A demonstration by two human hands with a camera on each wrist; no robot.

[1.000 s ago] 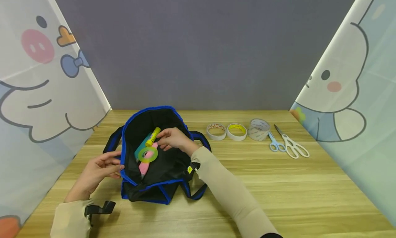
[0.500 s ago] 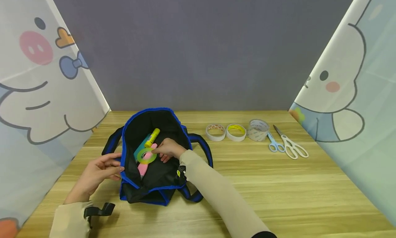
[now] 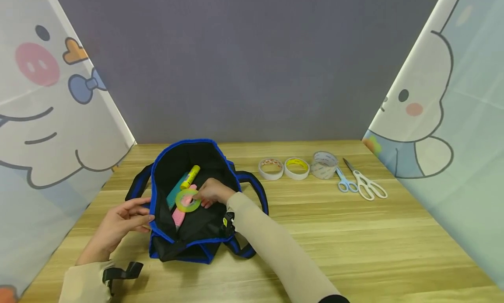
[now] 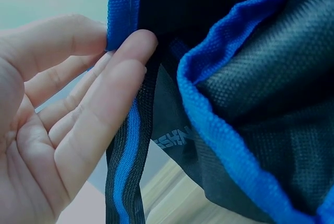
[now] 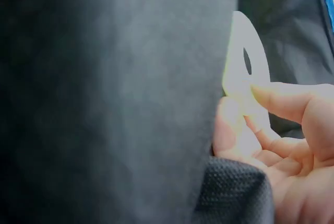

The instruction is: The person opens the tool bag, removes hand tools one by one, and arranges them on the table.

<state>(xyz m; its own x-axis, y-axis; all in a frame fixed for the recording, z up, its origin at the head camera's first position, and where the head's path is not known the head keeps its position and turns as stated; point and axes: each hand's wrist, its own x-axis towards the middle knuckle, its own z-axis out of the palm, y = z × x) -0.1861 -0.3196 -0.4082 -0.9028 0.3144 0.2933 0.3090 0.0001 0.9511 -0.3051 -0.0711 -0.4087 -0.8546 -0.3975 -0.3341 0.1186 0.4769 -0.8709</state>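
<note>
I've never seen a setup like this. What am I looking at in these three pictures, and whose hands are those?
No machine here: a person works with bare hands, wearing three cameras. The wide picture comes from the head, the two close ones from each wrist. On the wooden table stands a black bag with blue trim. The left hand pinches the bag's edge, holding it open. The right hand reaches inside and pinches a green tape ring, beside a yellow glue stick and a pink item. Off to the right lie three tape rolls and two pairs of scissors.
</note>
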